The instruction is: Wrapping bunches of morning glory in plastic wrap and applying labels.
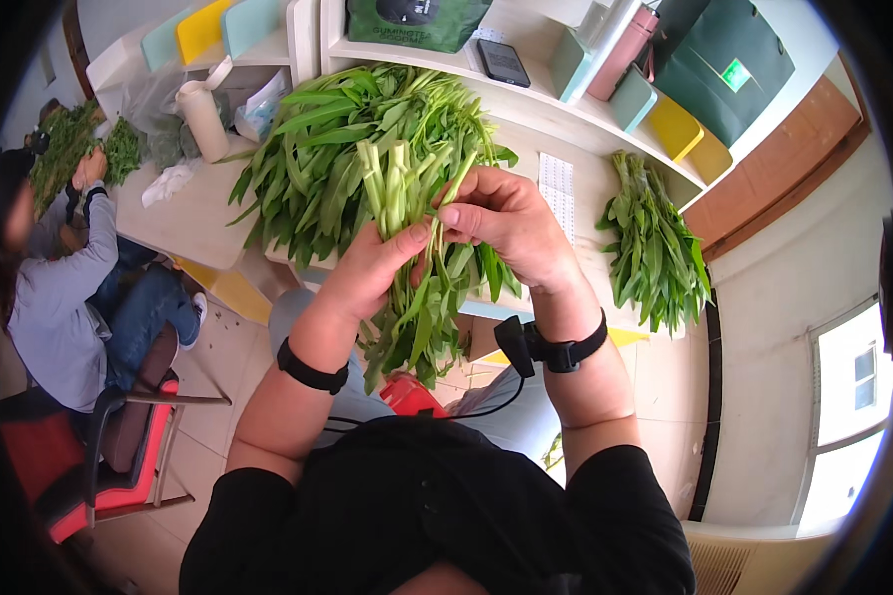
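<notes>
My left hand (376,268) is closed around a bunch of leafy green stems (394,186), cut ends up and leaves hanging down over my lap. At the right side of that bunch, my right hand (491,219) pinches a single green stem (458,182) between thumb and fingers. Behind both hands a large heap of long-leaved greens (320,149) lies on the desk. A separate bundle of the same greens (651,253) rests at the desk's right end, its leaves hanging over the front edge.
A beige bottle (203,119), a tissue pack (262,108) and a crumpled tissue (170,182) are on the desk at left. The shelf above holds a phone (503,62) and a pink flask (625,52). A seated person (67,290) handles greens at far left. A printed sheet (557,190) lies between the greens.
</notes>
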Motion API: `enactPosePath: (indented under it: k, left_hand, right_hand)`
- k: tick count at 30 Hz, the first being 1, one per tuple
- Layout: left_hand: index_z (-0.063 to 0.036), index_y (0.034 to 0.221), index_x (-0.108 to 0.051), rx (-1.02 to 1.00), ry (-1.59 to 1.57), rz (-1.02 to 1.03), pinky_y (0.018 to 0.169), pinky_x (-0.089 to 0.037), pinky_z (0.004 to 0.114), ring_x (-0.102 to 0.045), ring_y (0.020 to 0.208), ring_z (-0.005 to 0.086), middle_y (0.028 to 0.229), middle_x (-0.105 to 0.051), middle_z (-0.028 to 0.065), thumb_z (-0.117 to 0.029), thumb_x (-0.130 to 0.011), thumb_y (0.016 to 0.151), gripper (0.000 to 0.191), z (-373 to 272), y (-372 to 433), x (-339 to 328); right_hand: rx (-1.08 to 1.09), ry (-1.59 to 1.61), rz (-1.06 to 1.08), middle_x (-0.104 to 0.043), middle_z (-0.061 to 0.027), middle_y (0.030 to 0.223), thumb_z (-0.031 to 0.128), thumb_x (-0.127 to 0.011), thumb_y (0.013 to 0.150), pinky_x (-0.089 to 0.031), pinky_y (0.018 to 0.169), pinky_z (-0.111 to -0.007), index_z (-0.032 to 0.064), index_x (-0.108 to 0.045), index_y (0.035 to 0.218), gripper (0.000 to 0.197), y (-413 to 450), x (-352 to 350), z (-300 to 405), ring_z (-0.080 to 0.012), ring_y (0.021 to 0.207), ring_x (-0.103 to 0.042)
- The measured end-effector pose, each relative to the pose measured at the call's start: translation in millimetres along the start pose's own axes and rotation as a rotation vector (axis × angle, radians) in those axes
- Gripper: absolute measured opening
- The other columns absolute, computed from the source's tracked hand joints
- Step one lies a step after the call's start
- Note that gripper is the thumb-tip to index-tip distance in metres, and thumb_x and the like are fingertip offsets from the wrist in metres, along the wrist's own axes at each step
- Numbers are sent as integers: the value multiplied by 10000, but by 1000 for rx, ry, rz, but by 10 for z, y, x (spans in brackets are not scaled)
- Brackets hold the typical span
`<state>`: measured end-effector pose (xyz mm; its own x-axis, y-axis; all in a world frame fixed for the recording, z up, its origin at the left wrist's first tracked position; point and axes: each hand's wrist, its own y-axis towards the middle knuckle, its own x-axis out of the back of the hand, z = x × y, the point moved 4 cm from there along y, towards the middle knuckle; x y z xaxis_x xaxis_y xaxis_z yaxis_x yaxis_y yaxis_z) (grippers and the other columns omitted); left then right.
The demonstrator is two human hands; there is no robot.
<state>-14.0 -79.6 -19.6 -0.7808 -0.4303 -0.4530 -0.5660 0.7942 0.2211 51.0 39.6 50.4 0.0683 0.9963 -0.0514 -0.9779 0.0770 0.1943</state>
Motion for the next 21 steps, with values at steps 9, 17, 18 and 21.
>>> enactPosePath:
  k: [9, 17, 18, 21]
  left_hand:
    - [-7, 1168, -518, 17, 74, 202, 528, -434, 213, -543, 683, 87, 997, -612, 62, -352, -631, 863, 474, 69, -12, -107]
    - [-53, 970, -576, 42, 46, 187, 692, -400, 231, -488, 779, 78, 872, -540, -5, -294, -632, 873, 266, 240, 7, -38]
    - [-59, 950, -572, 80, 45, 158, 718, -389, 234, -478, 788, 77, 864, -533, -12, -269, -625, 880, 228, 255, 4, -22]
    - [-65, 936, -568, 101, 111, 97, 707, -391, 226, -472, 781, 72, 856, -528, -23, -223, -613, 887, 172, 216, -3, -51]
  right_hand:
    - [-81, 110, 34, -615, -45, 707, 50, -628, 848, -468, 555, -234, 4, -585, 844, 63, -61, 112, -159, -95, 585, -551]
    - [-49, 13, -50, -599, -47, 666, 45, -636, 837, -458, 529, -234, 4, -588, 833, 63, -53, 120, -362, -101, 564, -552]
    - [17, -49, -127, -605, -54, 700, 45, -630, 840, -464, 541, -239, -4, -596, 854, 62, -72, 137, -413, -117, 580, -564]
    - [221, -357, -256, -597, -64, 753, 51, -612, 852, -471, 558, -253, -17, -609, 891, 79, -126, 127, -408, -150, 603, -582]
